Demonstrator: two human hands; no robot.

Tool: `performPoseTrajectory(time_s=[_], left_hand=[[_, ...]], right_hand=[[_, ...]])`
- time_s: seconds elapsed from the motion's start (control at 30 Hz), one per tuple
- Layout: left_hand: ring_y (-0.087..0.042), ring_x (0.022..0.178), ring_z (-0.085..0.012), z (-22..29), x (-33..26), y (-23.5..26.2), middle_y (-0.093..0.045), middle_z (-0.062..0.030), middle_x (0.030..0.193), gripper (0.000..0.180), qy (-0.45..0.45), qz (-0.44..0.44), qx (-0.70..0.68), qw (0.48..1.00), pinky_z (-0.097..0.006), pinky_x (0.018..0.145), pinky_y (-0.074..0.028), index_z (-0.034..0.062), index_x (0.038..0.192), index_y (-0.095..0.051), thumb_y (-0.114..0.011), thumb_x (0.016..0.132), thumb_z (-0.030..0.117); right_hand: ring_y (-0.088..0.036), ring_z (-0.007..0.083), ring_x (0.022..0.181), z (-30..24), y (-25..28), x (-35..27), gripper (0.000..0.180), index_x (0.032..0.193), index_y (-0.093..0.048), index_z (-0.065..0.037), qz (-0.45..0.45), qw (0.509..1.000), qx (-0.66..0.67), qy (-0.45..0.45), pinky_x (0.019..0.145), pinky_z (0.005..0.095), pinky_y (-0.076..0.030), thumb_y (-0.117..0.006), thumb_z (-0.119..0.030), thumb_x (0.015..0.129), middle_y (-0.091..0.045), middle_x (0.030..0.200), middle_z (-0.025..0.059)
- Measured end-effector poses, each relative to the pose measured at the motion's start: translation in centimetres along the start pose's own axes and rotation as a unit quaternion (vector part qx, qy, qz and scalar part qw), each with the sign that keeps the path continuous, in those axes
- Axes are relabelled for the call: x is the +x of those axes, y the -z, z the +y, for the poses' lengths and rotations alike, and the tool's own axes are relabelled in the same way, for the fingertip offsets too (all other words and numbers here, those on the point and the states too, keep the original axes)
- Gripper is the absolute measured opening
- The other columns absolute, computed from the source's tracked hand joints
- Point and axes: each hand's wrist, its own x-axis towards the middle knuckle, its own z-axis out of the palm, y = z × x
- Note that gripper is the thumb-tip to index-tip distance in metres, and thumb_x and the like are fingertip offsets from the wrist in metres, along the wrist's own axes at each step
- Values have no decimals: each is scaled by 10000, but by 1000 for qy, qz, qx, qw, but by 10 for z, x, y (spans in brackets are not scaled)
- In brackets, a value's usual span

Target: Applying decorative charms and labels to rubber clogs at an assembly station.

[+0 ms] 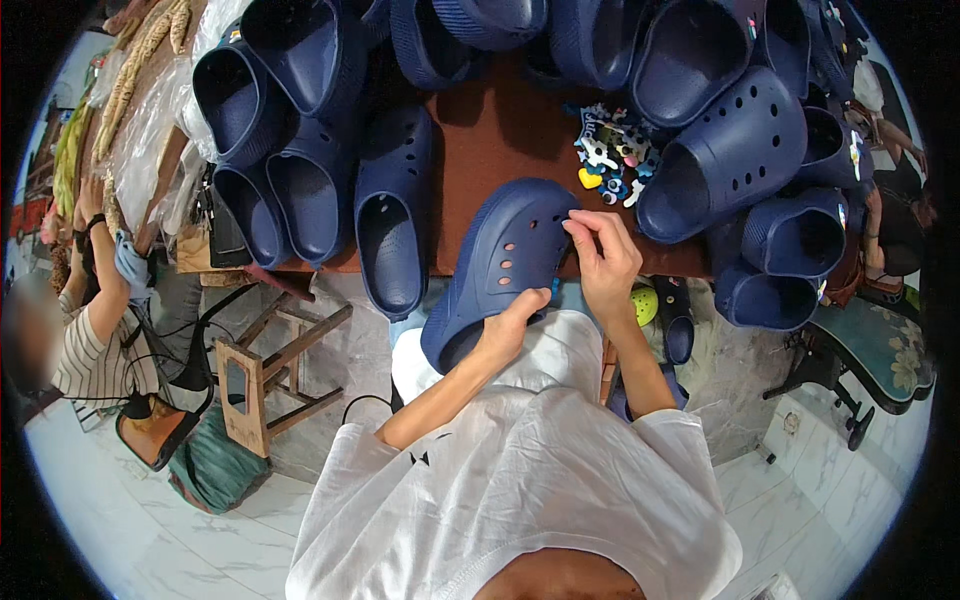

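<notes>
Brown tabletop [500,130] is carrying a crowd of navy blue clogs [390,225], lying in rows and heaps along its far and side edges. Near the middle, a small pile of coloured shoe charms [610,160] is sitting on the bare wood, just beside a large clog on its side [730,155].

Left hand [505,325] is gripping one navy clog [500,265] from below, thumb closed over the heel end, holding it tilted over the near edge of the tabletop and above the person's lap. Right hand [605,260] is pinching closed at the toe end of the same clog, fingertips pressing at one of the holes in its upper; whether a charm is sitting between the fingers, I cannot tell.

A wooden stool [270,375] is standing on the pale tiled floor [140,540] to the left, below the tabletop. Another person in a striped shirt [95,350] is sitting at the far left, well apart from the held clog
</notes>
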Motion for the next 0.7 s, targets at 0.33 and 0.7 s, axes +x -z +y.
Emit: performPoseTrajectory(time_s=[0.33, 0.7], left_hand=[[-491, 759, -111, 14, -10, -11, -531, -5, 891, 147, 0, -19, 132, 991, -275, 671, -422, 40, 916, -571, -626, 792, 100], [-510, 725, -139, 10, -16, -14, -545, -22, 825, 123, -115, -10, 188, 975, -289, 644, -433, 27, 835, -593, -654, 760, 103]], right_hand=[[-659, 253, 817, -5, 2, 0, 172, 931, -688, -26, 8, 1000, 17, -5, 705, 329, -524, -734, -16, 765, -666, 916, 120], [-653, 202, 793, 1, 9, 2, 138, 846, -707, -21, -3, 997, 81, 17, 694, 293, -521, -760, 5, 722, -669, 855, 95]])
